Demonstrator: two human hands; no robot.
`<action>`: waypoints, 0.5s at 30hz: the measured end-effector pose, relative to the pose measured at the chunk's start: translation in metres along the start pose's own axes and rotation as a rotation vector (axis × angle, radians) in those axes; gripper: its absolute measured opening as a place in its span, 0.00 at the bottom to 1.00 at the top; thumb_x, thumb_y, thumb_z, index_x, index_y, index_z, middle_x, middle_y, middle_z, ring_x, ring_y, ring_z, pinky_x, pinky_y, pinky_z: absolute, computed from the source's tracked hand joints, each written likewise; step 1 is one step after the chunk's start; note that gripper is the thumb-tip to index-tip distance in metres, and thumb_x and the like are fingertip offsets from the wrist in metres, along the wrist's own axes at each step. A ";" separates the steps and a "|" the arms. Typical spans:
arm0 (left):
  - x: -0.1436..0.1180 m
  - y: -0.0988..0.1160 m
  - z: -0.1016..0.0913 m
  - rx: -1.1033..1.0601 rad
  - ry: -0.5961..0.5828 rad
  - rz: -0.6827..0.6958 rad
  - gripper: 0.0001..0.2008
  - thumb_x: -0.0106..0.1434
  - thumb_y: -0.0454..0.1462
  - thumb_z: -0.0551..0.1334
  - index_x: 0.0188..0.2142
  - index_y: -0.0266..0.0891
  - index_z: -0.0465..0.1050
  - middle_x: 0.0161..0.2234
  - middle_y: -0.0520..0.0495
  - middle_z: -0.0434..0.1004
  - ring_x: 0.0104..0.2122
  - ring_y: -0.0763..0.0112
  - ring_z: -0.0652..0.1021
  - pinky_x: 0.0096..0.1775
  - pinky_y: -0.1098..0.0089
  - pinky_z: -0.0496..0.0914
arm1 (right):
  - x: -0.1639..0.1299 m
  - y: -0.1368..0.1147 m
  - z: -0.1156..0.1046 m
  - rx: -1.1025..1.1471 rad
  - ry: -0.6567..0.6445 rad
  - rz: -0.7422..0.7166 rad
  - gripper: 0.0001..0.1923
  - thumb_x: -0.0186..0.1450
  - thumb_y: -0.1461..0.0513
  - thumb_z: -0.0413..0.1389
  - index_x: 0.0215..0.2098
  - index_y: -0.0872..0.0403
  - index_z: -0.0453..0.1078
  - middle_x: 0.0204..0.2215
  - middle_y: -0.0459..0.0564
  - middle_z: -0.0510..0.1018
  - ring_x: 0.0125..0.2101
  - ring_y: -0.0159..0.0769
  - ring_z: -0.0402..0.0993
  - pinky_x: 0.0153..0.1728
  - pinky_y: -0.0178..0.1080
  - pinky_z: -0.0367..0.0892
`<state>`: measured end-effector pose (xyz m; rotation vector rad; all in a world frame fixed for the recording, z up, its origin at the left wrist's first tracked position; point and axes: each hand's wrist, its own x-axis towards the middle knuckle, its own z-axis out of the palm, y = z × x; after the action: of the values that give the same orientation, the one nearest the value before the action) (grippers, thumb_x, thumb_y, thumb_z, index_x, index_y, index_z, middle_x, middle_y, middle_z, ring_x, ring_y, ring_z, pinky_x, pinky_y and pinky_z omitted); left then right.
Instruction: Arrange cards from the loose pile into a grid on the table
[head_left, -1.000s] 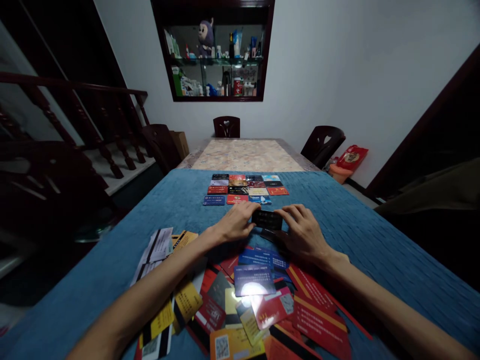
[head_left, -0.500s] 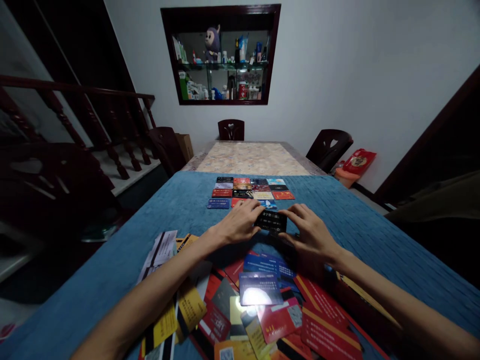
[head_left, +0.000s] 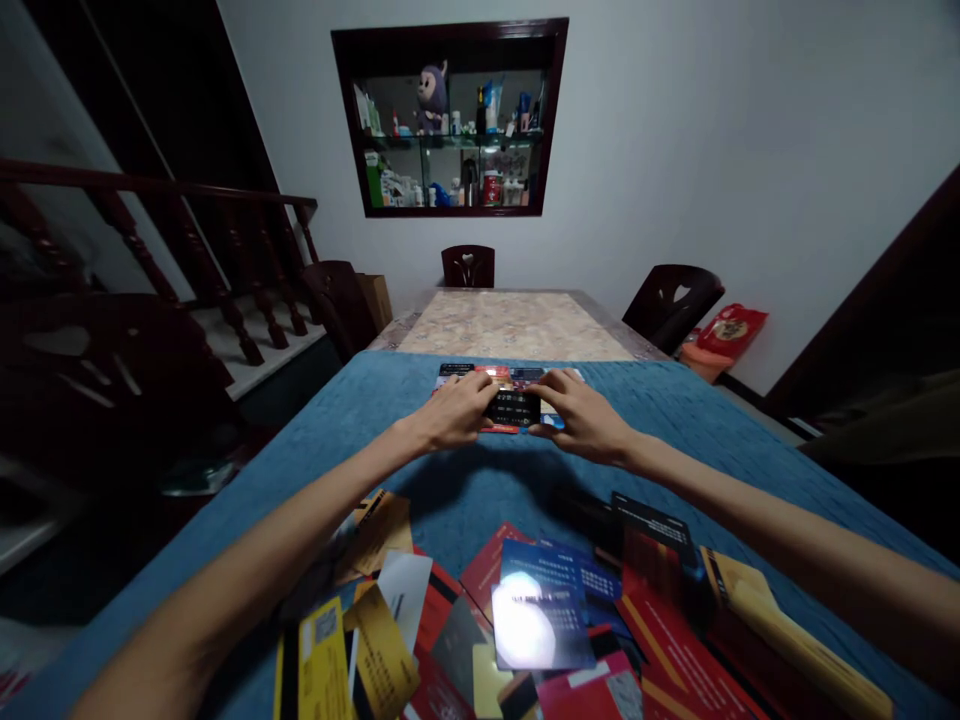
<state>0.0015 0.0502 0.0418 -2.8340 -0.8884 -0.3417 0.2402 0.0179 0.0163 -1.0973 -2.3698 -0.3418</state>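
Between both hands a black card (head_left: 514,407) with pale printed lettering is held up, face toward me. My left hand (head_left: 454,412) pinches its left edge, and the fingers of my right hand (head_left: 589,422) close on its right edge. Just behind and beneath the hands lie rows of cards (head_left: 456,370) on the blue cloth, mostly covered by the hands and the held card. Nearer to me spreads a loose heap of overlapping cards: a shiny blue card (head_left: 544,630), a yellow card (head_left: 324,655), red cards (head_left: 675,640) and a black card (head_left: 651,522).
A blue cloth (head_left: 337,440) covers the near part of the table (head_left: 517,320). Dark wooden chairs (head_left: 671,305) stand around it. A wall cabinet (head_left: 454,212) with bottles and a plush toy (head_left: 431,98) is set behind. A stair railing (head_left: 165,188) runs at the left.
Both hands have carried the black card forward and slightly left, from above the near cloth to over the card rows. The view has tilted and shifted a little.
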 end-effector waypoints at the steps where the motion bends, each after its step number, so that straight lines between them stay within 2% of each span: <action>1: 0.002 -0.007 0.000 -0.002 0.002 -0.016 0.23 0.62 0.34 0.62 0.56 0.36 0.64 0.53 0.35 0.68 0.52 0.52 0.70 0.49 0.57 0.67 | 0.008 0.003 0.003 0.000 -0.003 -0.004 0.23 0.63 0.56 0.59 0.56 0.50 0.68 0.45 0.56 0.71 0.43 0.46 0.64 0.44 0.50 0.67; 10: 0.017 -0.075 0.004 -0.050 0.014 -0.109 0.16 0.60 0.34 0.60 0.49 0.35 0.70 0.45 0.41 0.70 0.43 0.59 0.73 0.45 0.62 0.70 | 0.081 0.032 0.043 -0.011 -0.066 0.011 0.23 0.61 0.57 0.60 0.54 0.52 0.70 0.45 0.56 0.73 0.44 0.47 0.65 0.45 0.47 0.65; 15: 0.029 -0.110 0.016 -0.074 0.004 -0.161 0.20 0.58 0.33 0.61 0.51 0.37 0.69 0.45 0.42 0.70 0.46 0.59 0.73 0.46 0.63 0.70 | 0.111 0.049 0.069 0.012 -0.102 0.056 0.21 0.61 0.58 0.60 0.52 0.53 0.73 0.45 0.56 0.74 0.45 0.47 0.66 0.47 0.46 0.64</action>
<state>-0.0359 0.1590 0.0420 -2.8339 -1.1294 -0.4077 0.1932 0.1497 0.0185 -1.1995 -2.4203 -0.2572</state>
